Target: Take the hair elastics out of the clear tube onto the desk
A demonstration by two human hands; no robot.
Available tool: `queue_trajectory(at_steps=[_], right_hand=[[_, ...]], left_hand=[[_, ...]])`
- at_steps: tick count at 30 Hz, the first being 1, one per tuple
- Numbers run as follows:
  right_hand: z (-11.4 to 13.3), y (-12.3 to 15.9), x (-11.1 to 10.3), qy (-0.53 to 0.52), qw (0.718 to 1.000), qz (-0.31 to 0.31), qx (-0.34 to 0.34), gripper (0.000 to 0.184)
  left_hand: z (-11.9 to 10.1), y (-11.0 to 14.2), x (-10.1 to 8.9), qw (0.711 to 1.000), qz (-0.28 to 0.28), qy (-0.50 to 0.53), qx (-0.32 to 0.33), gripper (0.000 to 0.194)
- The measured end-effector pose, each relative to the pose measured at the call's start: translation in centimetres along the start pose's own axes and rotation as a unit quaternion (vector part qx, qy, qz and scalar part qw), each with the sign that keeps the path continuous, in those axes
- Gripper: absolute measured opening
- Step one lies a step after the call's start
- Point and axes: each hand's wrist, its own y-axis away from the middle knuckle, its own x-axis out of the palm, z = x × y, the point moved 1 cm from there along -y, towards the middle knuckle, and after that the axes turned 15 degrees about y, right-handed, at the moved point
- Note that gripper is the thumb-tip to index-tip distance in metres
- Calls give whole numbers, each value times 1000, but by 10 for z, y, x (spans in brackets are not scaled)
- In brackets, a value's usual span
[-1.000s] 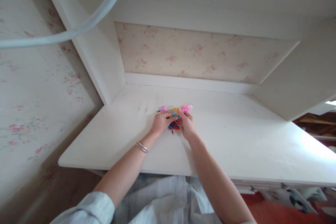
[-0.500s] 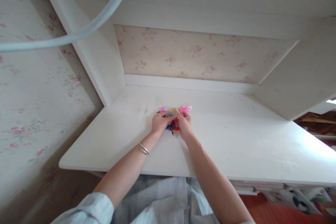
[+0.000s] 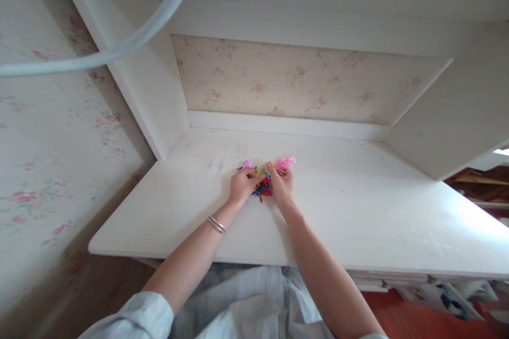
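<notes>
A clear tube [image 3: 287, 162] with bright pink pieces at its right end, and yellow ones nearer its middle, lies across my fingertips. My right hand [image 3: 281, 183] is closed around its middle. Close by on the left, my left hand [image 3: 241, 185] is closed in a pinch at the tube's left end; what its fingertips hold is too small to make out. Between and under both hands rests a heap of small red and blue pieces [image 3: 263, 187], partly covered by my fingers. A round pink piece [image 3: 247, 163], with a dark loop beside it, lies just beyond my left hand.
The white desk top [image 3: 358, 206] spreads around my hands, with a raised back ledge [image 3: 286, 124] and side panels [image 3: 139, 100]. A pale curved tube [image 3: 131, 45] crosses the upper left, nearer the camera. Papers and other items [image 3: 449, 299] are low at the right.
My right hand and the tube's pink end have shifted slightly right, away from my left hand. More of the red and blue heap shows between the hands.
</notes>
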Motion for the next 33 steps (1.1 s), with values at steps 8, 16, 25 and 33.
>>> queue_trajectory(at_steps=[8,16,25,33], right_hand=[[-5,-8,-9,-31,999,-23,-17,43],[-10,-15,-12,-131,987,64,72,40],[-5,-5,-6,-166,965,187,83,36],[-2,2,-6,-102,955,272,53,41]], left_hand=[[2,-3,-4,992,-15,-50,114,16],[-9,1,1,987,53,-37,144,23],[-12,6,5,981,121,-30,150,47],[-6,6,6,982,171,-12,84,50]])
